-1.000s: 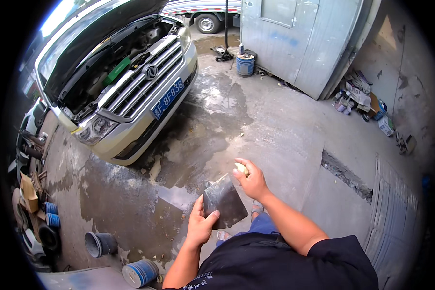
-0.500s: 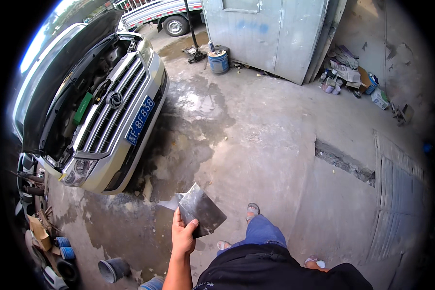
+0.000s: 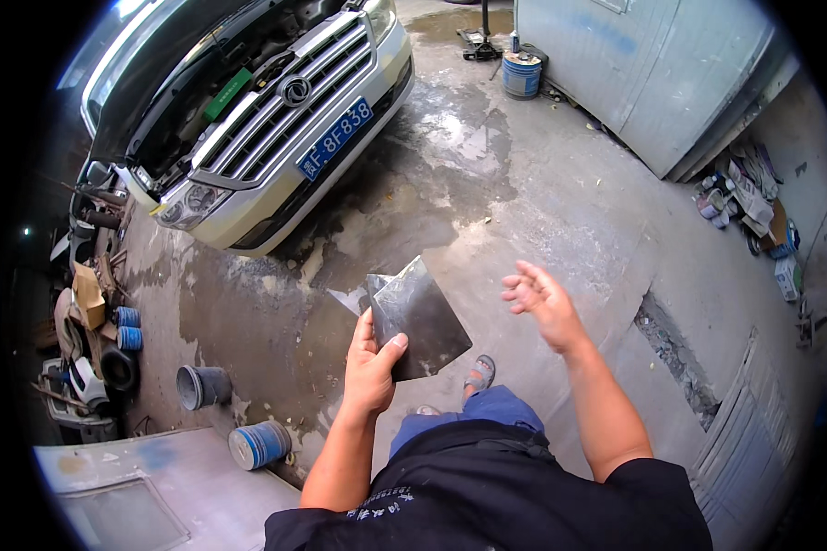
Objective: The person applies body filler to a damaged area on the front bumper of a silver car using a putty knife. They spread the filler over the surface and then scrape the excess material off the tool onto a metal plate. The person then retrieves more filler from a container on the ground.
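Note:
My left hand [image 3: 370, 375] grips a dark, flat square plate [image 3: 428, 323] by its edge, thumb on the upper face and fingers underneath. Pale smears run along the plate's far edge. A thin grey pointed piece [image 3: 347, 299] sticks out beyond the plate's left side; most of it is hidden, and its kind cannot be made out. To the right of the plate, apart from it, my right hand [image 3: 544, 305] is raised over the floor with fingers slightly spread and nothing in it.
A light-coloured van [image 3: 276, 138] with its hood up stands at the far left. A grey bucket [image 3: 204, 387] and a blue-and-white pail [image 3: 259, 445] are at the lower left. Another pail [image 3: 522, 75] stands by a metal wall [image 3: 643, 64]. A broken trench [image 3: 675, 354] cuts the floor at right.
My right hand has come into view from the lower right. The plate, still in my left hand, sits higher and further right in the picture. The view has shifted, showing more floor nearby.

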{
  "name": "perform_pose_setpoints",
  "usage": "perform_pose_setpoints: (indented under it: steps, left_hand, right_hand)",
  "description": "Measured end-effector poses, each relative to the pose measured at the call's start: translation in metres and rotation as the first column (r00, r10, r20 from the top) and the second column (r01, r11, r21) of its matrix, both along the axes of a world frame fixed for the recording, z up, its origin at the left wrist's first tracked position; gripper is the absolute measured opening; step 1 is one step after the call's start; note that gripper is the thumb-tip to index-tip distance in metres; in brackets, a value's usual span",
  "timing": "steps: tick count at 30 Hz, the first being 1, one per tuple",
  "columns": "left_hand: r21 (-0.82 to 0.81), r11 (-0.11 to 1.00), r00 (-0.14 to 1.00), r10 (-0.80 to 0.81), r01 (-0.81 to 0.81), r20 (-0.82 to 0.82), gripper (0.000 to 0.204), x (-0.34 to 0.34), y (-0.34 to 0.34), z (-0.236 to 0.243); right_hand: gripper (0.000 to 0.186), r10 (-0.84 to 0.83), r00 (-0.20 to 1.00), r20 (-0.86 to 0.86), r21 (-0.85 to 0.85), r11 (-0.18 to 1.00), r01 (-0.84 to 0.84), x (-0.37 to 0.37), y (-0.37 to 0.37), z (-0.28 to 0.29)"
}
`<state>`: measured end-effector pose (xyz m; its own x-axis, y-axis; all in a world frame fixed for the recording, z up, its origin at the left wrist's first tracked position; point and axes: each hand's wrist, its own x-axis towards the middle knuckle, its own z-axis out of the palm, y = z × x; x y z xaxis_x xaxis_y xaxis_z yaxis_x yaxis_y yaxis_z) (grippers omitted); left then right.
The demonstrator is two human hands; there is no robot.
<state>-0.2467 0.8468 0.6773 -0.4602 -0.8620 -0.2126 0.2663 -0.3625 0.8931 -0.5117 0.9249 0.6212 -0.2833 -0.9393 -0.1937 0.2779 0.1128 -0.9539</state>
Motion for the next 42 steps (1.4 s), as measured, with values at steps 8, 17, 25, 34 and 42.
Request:
perform_pose_setpoints:
  steps: [8,17,25,34,42]
  left_hand:
    - [-0.01,0.985,0.985,0.17,-0.17,-0.028,0.042,0.026,0.037,-0.003]
    - [0.068,0.905,0.906,0.423,-0.421,-0.013,0.04,0.06,0.113,-0.001]
    - [-0.12,0.807,0.815,0.577,-0.578,-0.05,0.037,0.049,0.185,0.01]
    - [-0.15,0.744,0.759,0.632,-0.651,-0.16,0.037,0.021,0.207,0.007]
    - [0.074,0.877,0.861,0.48,-0.474,-0.167,0.039,-0.014,0.198,0.023]
  right_hand:
    - [0.04,0.243,0.958,0.152,-0.156,0.963,-0.22,0.086,-0.036,0.009]
    - [0.026,0.207,0.663,-0.72,-0.172,0.871,-0.46,0.116,0.056,0.06]
    - [0.038,-0.113,0.2,-0.973,-0.227,0.603,-0.765,0.139,0.123,0.078]
    - [0.042,-0.022,-0.014,-1.0,-0.002,0.613,-0.79,0.096,0.147,0.051]
    - [0.028,0.335,0.884,-0.326,-0.028,0.931,-0.363,0.001,0.128,0.062]
